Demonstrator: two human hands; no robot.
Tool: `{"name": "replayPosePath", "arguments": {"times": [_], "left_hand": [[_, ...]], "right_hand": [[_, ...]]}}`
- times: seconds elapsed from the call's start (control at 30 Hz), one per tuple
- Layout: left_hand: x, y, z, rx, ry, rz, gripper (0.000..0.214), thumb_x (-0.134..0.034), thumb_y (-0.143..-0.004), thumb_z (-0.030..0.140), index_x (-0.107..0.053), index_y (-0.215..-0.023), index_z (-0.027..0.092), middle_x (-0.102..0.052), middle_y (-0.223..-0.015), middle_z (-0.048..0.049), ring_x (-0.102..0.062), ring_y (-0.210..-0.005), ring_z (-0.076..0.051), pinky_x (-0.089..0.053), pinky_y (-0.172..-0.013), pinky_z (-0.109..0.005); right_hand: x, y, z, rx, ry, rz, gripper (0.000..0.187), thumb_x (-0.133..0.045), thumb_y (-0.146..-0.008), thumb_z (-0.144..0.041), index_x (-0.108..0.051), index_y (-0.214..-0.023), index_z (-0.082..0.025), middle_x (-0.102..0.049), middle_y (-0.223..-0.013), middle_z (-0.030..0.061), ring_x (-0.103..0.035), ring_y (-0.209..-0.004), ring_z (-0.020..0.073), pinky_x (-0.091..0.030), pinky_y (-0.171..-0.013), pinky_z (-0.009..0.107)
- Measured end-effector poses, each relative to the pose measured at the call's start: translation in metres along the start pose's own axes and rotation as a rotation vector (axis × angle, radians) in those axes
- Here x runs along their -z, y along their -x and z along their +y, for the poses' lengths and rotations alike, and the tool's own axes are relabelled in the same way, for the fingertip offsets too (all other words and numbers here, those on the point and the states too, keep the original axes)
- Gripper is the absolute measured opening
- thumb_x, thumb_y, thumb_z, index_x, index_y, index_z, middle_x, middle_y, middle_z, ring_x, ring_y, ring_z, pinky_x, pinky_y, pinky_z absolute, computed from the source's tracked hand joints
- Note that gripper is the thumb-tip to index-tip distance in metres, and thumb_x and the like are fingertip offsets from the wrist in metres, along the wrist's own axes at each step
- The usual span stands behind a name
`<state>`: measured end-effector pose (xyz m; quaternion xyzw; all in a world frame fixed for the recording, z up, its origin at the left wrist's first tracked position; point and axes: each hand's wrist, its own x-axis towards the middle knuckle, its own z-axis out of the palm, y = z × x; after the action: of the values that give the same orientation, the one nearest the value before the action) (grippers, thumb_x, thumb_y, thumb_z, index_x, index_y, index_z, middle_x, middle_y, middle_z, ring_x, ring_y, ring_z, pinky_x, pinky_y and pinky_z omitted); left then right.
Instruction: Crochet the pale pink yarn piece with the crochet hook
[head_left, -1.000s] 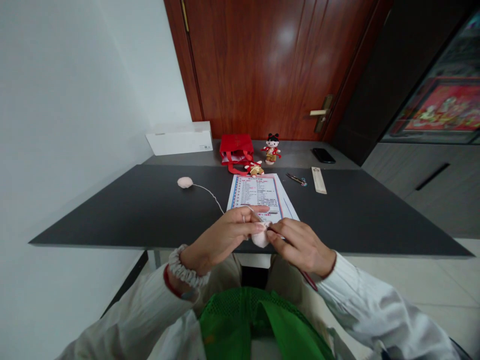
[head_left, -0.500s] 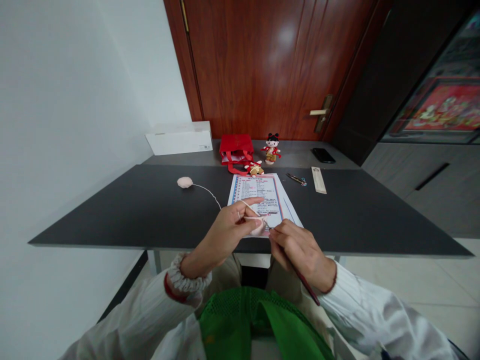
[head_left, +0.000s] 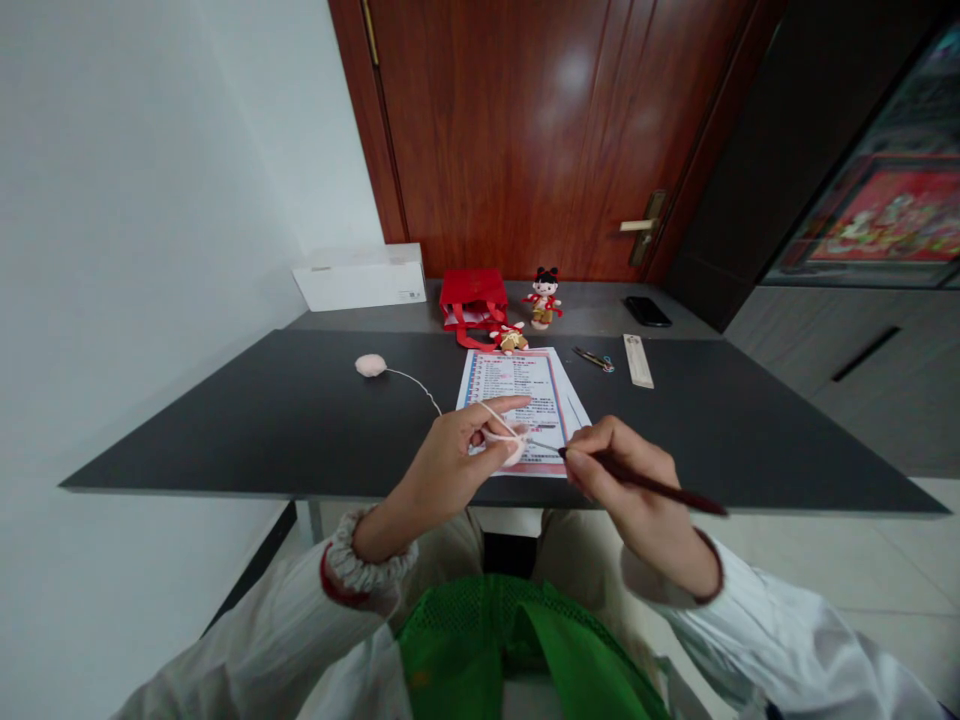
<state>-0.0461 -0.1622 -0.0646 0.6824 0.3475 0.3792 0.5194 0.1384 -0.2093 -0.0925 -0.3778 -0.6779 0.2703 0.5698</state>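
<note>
My left hand (head_left: pixel 450 450) pinches a small pale pink crochet piece (head_left: pixel 514 455) between thumb and fingers, its index finger stretched out with yarn (head_left: pixel 499 418) looped over it. My right hand (head_left: pixel 626 480) grips a crochet hook (head_left: pixel 660 484) by its dark red handle, like a pen. The thin metal shaft points left, and its tip meets the crochet piece, where the exact stitch is too small to make out. From the left hand, the yarn strand runs back to a pale pink ball of yarn (head_left: pixel 370 366) on the dark table. Beneath both hands lies a printed sheet (head_left: pixel 517 375).
Behind the sheet are a red bag (head_left: pixel 474 290), a small crocheted doll part (head_left: pixel 511 338) and a standing doll (head_left: pixel 544 297). Scissors (head_left: pixel 594 359), a pale flat packet (head_left: pixel 637 361) and a black phone (head_left: pixel 647 311) lie to the right. A white box (head_left: pixel 360 278) sits back left.
My right hand has moved right and turned, so the hook's handle now points right instead of down toward me. More of the metal shaft shows. The left hand has barely shifted.
</note>
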Motion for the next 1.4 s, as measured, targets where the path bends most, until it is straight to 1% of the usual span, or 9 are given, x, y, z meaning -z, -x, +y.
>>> {"name": "replayPosePath", "arguments": {"times": [0.17,0.27,0.43,0.53,0.63,0.77,0.87,1.13,1.4], "left_hand": [[0.002,0.002,-0.001,0.016,0.026,-0.016,0.003,-0.064,-0.077,0.017,-0.064,-0.076,0.014,-0.056,-0.135,-0.0121,-0.064,-0.108,-0.026,-0.045,-0.097,-0.038],[0.004,0.003,-0.002,0.038,0.045,-0.046,0.003,-0.065,-0.077,0.017,-0.065,-0.078,0.014,-0.064,-0.123,-0.0112,-0.064,-0.108,-0.026,-0.044,-0.096,-0.038],[0.0,0.002,-0.001,0.085,0.204,-0.118,0.02,-0.068,-0.074,0.012,-0.066,-0.094,0.016,-0.071,-0.097,-0.0074,-0.063,-0.106,-0.025,-0.044,-0.093,-0.037],[-0.006,0.001,-0.001,0.091,0.259,-0.08,0.027,-0.069,-0.072,0.011,-0.067,-0.098,0.017,-0.07,-0.084,-0.0045,-0.063,-0.1,-0.022,-0.042,-0.092,-0.037],[-0.011,-0.001,-0.001,0.08,0.295,-0.039,0.012,-0.068,-0.072,0.013,-0.069,-0.084,0.016,-0.068,-0.086,-0.0045,-0.059,-0.103,-0.021,-0.038,-0.094,-0.035],[-0.012,-0.003,0.001,0.113,0.354,-0.038,0.009,-0.068,-0.072,0.014,-0.065,-0.063,0.015,-0.065,-0.087,-0.005,-0.056,-0.099,-0.019,-0.035,-0.094,-0.032],[-0.011,-0.004,0.002,0.23,0.501,-0.124,0.008,-0.07,-0.07,0.015,-0.068,-0.078,0.015,-0.063,-0.079,-0.0026,-0.057,-0.083,-0.016,-0.038,-0.086,-0.033],[0.004,-0.007,-0.009,0.301,0.672,-0.269,0.04,-0.068,-0.07,0.008,-0.064,-0.11,0.013,-0.067,-0.094,-0.0067,-0.061,-0.088,-0.018,-0.042,-0.081,-0.031],[0.014,-0.004,-0.016,0.359,0.579,-0.37,0.048,-0.071,-0.069,0.014,-0.061,-0.116,0.013,-0.066,-0.089,-0.0065,-0.061,-0.079,-0.015,-0.042,-0.072,-0.026]], "right_hand": [[0.014,0.006,-0.012,0.352,0.25,-0.221,0.016,-0.052,-0.085,-0.004,-0.054,-0.081,-0.019,-0.059,-0.07,0.0009,-0.056,-0.065,0.0123,-0.043,-0.06,0.025],[0.018,0.002,-0.005,0.131,0.093,-0.166,0.013,-0.056,-0.086,-0.01,-0.055,-0.078,-0.019,-0.057,-0.068,-0.0007,-0.053,-0.061,0.0105,-0.041,-0.056,0.024],[0.002,-0.008,0.011,-0.305,-0.623,-0.107,0.019,-0.059,-0.085,-0.023,-0.047,-0.07,-0.02,-0.049,-0.053,-0.0062,-0.037,-0.041,0.007,-0.028,-0.038,0.019],[-0.013,-0.007,0.01,-0.331,-0.692,-0.06,0.018,-0.055,-0.087,-0.026,-0.046,-0.073,-0.021,-0.049,-0.055,-0.006,-0.038,-0.042,0.0077,-0.03,-0.038,0.019],[-0.021,0.001,0.009,-0.058,-0.256,0.06,0.012,-0.054,-0.089,-0.02,-0.05,-0.078,-0.021,-0.055,-0.064,-0.0025,-0.048,-0.053,0.0103,-0.041,-0.049,0.023],[-0.017,0.008,0.02,0.482,0.449,0.009,0.02,-0.055,-0.085,-0.006,-0.055,-0.097,-0.021,-0.063,-0.085,0.0067,-0.055,-0.073,0.0171,-0.046,-0.063,0.031],[-0.011,0.007,0.028,0.648,0.475,-0.02,0.029,-0.055,-0.084,-0.002,-0.054,-0.106,-0.022,-0.062,-0.085,0.0066,-0.054,-0.072,0.0172,-0.045,-0.061,0.031],[0.001,0.0,0.022,0.011,-0.432,-0.079,0.004,-0.06,-0.087,-0.02,-0.056,-0.086,-0.022,-0.057,-0.076,-0.0003,-0.054,-0.055,0.0106,-0.043,-0.048,0.025],[0.023,-0.002,0.014,-0.093,-0.308,-0.177,0.004,-0.067,-0.082,-0.022,-0.064,-0.084,-0.019,-0.059,-0.072,0.0009,-0.049,-0.056,0.0098,-0.04,-0.05,0.025]]}}
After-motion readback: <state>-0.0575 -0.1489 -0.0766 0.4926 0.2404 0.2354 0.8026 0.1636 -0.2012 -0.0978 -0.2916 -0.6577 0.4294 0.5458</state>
